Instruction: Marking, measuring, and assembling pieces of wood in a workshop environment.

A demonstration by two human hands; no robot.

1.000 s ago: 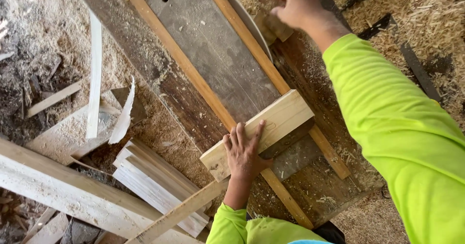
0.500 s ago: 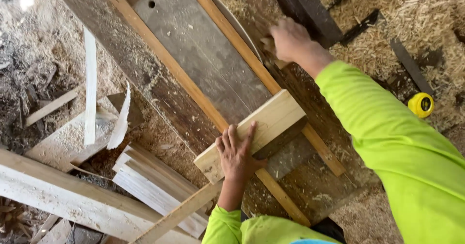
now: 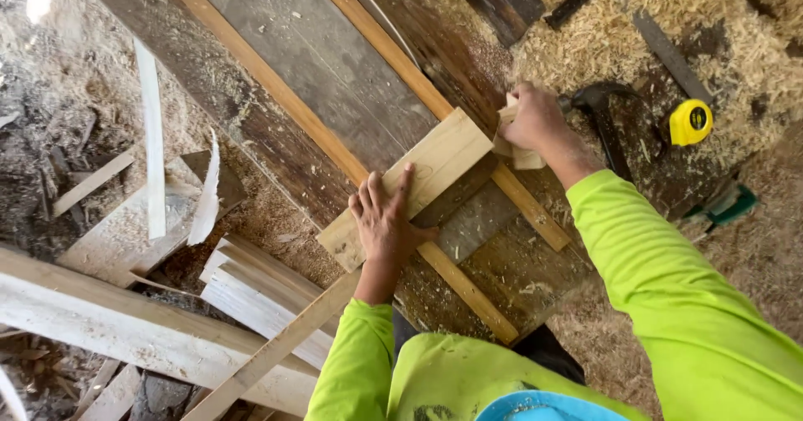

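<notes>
A worker in a bright yellow-green shirt steadies a pale board (image 3: 410,188) across two thin wooden rails (image 3: 276,86) on a dark, sawdust-strewn saw table (image 3: 335,70). The left hand (image 3: 386,220) lies flat and open on the near half of the board, fingers spread and pointing up the table, gripping nothing but pressing down. The right hand (image 3: 535,120) is curled around a small wood block (image 3: 517,141) held against the board's far end, just where that end meets the right rail; how tightly the fingers are closed cannot be told from this angle

The board sits crosswise, resting on both rails, its near corner overhanging the left one. To do this well, the flat palm should bear straight down so the board does not pivot, while the block is kept square against the end grain and flush with the rail. Loose shavings under the board could tilt it, so a clean seat matters, and both hands are best kept clear of the table's central slot

A hammer (image 3: 598,107) and a yellow tape measure (image 3: 691,122) lie close to the right hand among shavings, well apart from the board. Stacked pale offcuts (image 3: 259,291) and a long plank (image 3: 125,329) lie on the ground to the left
</notes>
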